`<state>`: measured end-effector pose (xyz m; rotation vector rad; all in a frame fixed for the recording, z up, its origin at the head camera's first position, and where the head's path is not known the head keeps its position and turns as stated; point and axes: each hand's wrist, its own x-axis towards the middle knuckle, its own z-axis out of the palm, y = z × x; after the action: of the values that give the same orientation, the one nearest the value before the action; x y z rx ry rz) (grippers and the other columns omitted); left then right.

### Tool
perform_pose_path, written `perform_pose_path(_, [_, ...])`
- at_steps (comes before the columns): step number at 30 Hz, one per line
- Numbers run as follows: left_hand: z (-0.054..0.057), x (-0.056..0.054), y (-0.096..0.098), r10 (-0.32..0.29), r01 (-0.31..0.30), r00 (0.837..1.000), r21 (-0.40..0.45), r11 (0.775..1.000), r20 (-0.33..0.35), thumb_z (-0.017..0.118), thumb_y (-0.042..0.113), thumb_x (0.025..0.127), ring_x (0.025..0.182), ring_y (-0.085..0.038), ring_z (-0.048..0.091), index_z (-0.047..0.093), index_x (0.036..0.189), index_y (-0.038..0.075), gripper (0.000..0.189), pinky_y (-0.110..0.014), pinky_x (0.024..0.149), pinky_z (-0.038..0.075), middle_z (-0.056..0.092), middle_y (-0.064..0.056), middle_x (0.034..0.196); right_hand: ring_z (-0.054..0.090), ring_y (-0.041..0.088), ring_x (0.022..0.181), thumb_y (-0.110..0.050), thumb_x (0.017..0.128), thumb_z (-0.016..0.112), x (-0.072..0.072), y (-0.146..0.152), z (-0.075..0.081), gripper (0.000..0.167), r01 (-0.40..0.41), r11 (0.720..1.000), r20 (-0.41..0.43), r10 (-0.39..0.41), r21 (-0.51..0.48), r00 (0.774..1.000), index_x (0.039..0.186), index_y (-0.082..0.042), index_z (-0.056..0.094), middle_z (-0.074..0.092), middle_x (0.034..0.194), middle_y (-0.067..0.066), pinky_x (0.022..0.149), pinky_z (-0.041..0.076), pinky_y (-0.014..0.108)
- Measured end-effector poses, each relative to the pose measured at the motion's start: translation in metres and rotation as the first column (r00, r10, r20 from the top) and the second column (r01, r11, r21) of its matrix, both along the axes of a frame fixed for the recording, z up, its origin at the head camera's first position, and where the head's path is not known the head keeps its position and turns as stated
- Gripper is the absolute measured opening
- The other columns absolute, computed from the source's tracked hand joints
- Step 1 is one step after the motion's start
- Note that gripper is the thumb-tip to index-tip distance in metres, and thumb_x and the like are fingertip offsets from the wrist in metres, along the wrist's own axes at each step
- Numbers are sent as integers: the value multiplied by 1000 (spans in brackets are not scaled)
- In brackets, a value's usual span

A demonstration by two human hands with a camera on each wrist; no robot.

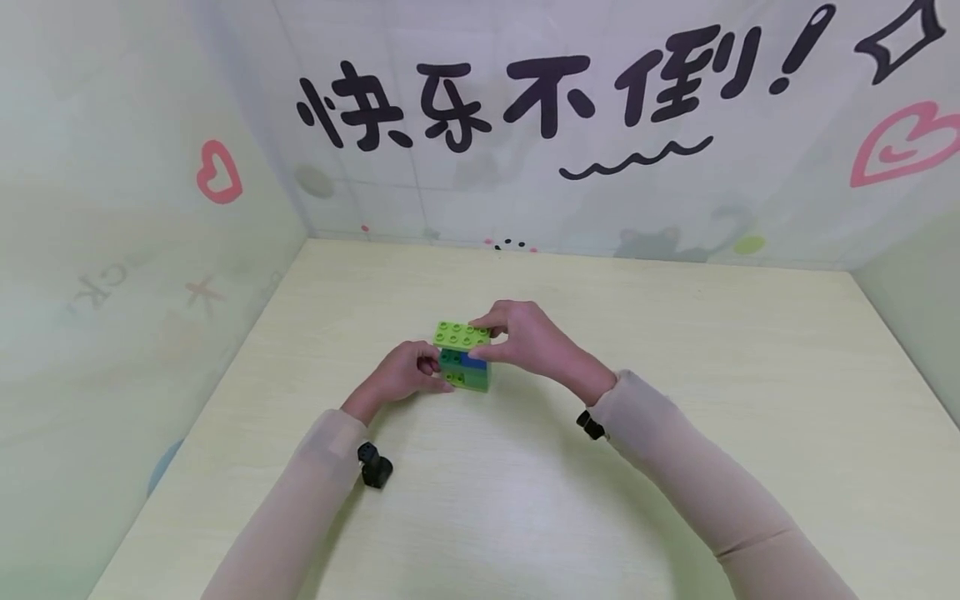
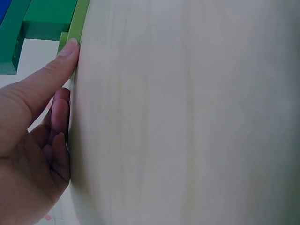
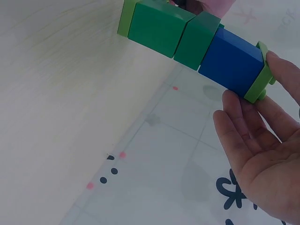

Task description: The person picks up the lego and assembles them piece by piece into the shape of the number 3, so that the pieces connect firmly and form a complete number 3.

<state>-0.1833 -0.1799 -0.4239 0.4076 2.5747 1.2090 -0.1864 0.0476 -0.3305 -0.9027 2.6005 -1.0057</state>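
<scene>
A stack of toy building bricks stands on the table in front of me. Its lime-green bottom plate (image 3: 127,18) carries a dark green brick (image 3: 159,29), a second dark green brick (image 3: 194,41) and a blue brick (image 3: 232,61). On top lies a studded lime-green plate (image 1: 453,335). My right hand (image 1: 536,340) pinches this top plate at its right end between thumb and fingers. Low on the left side, my left hand (image 1: 405,372) holds the stack's base, thumb tip against the bottom plate's edge; its other fingers are partly hidden.
The pale wooden table (image 1: 675,375) runs back to a printed wall sheet (image 1: 487,200) with large black characters. Another sheet (image 1: 112,208) borders the left side. Small black devices (image 1: 375,467) sit at both wrists.
</scene>
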Motion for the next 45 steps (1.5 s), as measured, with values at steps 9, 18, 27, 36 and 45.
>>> perform_pose_path(9, [0, 0, -2, -8, 8, 1000, 17, 1000, 3, 80, 12, 70, 70, -17, 44, 63, 82, 5, 22, -28, 65, 37, 50, -4, 75, 57, 20, 87, -26, 79, 73, -1, -1, -2, 43, 15, 999, 40, -13, -43, 999, 116, -5, 63, 59, 92, 2, 73, 46, 28])
perform_pose_path(18, [1, 0, -4, -18, 19, 999, -13, 1000, 38, 79, 12, 72, 73, -18, 42, 61, 89, 4, 26, -30, 66, 35, 47, -5, 78, 57, 18, 89, -25, 79, 73, 0, 2, -9, 44, 15, 991, 89, -3, -130, 996, 117, -8, 62, 61, 105, 1, 83, 46, 34])
perform_pose_path(27, [5, 2, -3, -39, 41, 998, -41, 998, 52, 79, 12, 72, 76, -19, 41, 56, 91, 3, 31, -31, 67, 35, 46, -6, 81, 57, 15, 92, -28, 78, 73, -3, 4, -5, 49, 2, 994, 110, 10, -107, 994, 121, -9, 59, 60, 111, 1, 82, 46, 30])
perform_pose_path(36, [8, 6, -1, -48, 49, 997, -33, 998, 55, 78, 12, 73, 80, -20, 45, 58, 97, 2, 33, -31, 72, 39, 50, -7, 87, 56, 20, 96, -30, 80, 72, -3, 11, -9, 50, -7, 994, 94, 17, -109, 995, 122, -6, 58, 60, 111, 3, 86, 44, 35])
perform_pose_path(45, [7, 14, -10, 10, -11, 999, 26, 1000, 51, 76, 7, 74, 86, -22, 53, 52, 120, -4, 53, -33, 78, 45, 55, -11, 97, 57, 21, 96, -28, 80, 72, -1, 23, -18, 49, 41, 992, 131, -25, -121, 991, 121, -5, 58, 61, 110, 11, 88, 43, 39])
